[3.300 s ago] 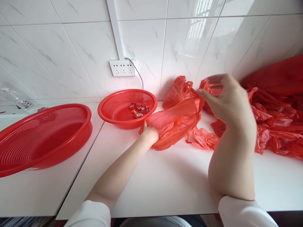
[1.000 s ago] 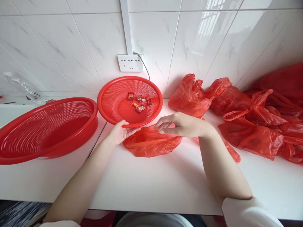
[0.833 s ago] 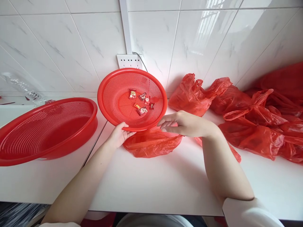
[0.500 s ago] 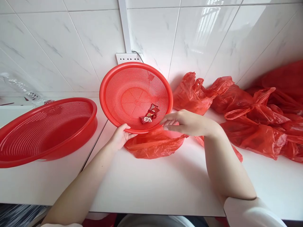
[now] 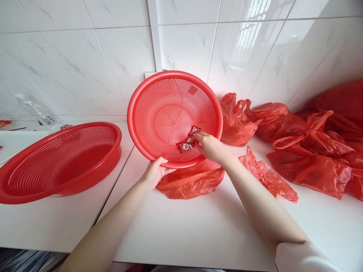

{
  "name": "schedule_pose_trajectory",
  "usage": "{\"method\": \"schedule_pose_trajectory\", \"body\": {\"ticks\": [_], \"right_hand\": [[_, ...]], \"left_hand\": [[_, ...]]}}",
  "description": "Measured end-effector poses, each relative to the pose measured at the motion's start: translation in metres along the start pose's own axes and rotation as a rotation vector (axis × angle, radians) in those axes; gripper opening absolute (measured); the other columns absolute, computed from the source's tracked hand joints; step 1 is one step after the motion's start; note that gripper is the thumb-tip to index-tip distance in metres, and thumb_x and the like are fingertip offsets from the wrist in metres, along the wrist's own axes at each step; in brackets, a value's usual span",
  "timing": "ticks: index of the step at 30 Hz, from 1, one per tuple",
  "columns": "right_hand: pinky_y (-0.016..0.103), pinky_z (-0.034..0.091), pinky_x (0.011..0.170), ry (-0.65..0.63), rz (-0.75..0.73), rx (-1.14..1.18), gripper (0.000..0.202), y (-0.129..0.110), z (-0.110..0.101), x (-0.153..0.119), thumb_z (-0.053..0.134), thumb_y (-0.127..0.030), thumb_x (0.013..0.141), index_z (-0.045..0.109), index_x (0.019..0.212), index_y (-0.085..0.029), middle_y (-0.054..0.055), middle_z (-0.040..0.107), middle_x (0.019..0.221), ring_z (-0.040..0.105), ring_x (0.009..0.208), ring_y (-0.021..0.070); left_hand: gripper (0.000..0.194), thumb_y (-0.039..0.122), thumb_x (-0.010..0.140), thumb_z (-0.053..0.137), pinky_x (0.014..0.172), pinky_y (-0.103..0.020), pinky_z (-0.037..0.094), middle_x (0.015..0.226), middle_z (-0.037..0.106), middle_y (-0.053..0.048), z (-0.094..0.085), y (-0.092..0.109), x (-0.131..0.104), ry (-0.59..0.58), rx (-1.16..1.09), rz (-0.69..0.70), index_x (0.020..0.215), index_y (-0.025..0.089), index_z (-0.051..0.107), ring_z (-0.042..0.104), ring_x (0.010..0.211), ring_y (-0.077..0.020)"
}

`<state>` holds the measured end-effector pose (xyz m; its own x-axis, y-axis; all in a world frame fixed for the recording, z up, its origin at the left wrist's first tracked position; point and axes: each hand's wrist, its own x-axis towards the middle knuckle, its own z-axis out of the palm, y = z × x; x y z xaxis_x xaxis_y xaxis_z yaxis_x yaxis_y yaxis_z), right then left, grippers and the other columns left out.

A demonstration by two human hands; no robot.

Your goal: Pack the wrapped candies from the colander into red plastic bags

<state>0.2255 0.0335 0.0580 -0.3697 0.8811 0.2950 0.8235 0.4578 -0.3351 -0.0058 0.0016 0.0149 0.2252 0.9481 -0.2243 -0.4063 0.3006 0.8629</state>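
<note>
A round red mesh basket (image 5: 170, 121) is tilted toward me, its near rim above an open red plastic bag (image 5: 190, 183) on the white table. My left hand (image 5: 155, 172) grips the basket's lower left rim, thumb over the edge. A few small dark red wrapped packets (image 5: 186, 146) lie inside near the lower right wall. My right hand (image 5: 208, 145) reaches in over the right rim, its bent fingertips at the packets; what they pinch, if anything, is hidden.
A second red basket (image 5: 82, 166) stands at the left, with a clear plastic bottle (image 5: 38, 111) behind it. Crumpled red plastic (image 5: 269, 175) and tied red bags (image 5: 312, 162) lie to the right. A tiled wall (image 5: 187, 45) rises behind the table (image 5: 176, 234).
My right hand has moved from outside the basket's right rim into the basket, onto the packets. My left hand still holds the rim. The view has shifted slightly.
</note>
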Motion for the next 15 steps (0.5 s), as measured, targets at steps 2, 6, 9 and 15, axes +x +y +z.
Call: {"method": "schedule_pose_trajectory", "body": {"ticks": [2,6,9,15], "right_hand": [[0.031,0.045,0.082,-0.045,0.083,-0.146,0.022,0.006,0.016,0.005,0.049,-0.02,0.088,0.06,0.107,-0.015,0.014,0.063,0.109,0.062,0.099,0.0237],[0.031,0.045,0.081,-0.111,0.095,-0.234,0.033,0.014,0.031,0.006,0.054,-0.024,0.086,0.055,0.118,-0.016,0.015,0.058,0.119,0.06,0.105,0.0257],[0.029,0.044,0.077,-0.114,0.082,-0.237,0.033,0.018,0.032,0.007,0.054,-0.021,0.084,0.056,0.116,-0.016,0.015,0.058,0.121,0.062,0.1,0.0239],[0.029,0.042,0.073,-0.11,0.057,-0.209,0.027,0.021,0.031,0.009,0.051,-0.023,0.087,0.058,0.112,-0.017,0.011,0.067,0.105,0.062,0.096,0.0241]], "left_hand": [[0.002,0.015,0.071,0.057,0.084,-0.038,0.056,0.084,0.068,-0.005,0.0,-0.004,-0.001,-0.026,-0.005,-0.02,0.07,0.014,0.056,0.066,0.089,-0.0204],[0.005,0.016,0.073,0.057,0.086,-0.041,0.055,0.09,0.069,-0.008,-0.001,-0.01,-0.001,-0.056,0.021,0.002,0.076,0.012,0.059,0.066,0.094,-0.0227],[0.006,0.016,0.073,0.057,0.086,-0.042,0.055,0.094,0.069,-0.009,0.0,-0.012,-0.002,-0.054,0.028,0.014,0.078,0.012,0.059,0.066,0.095,-0.0237],[0.006,0.017,0.074,0.057,0.087,-0.043,0.054,0.095,0.069,-0.009,-0.002,-0.012,0.0,-0.052,0.061,0.048,0.077,0.012,0.059,0.065,0.098,-0.0245]]}}
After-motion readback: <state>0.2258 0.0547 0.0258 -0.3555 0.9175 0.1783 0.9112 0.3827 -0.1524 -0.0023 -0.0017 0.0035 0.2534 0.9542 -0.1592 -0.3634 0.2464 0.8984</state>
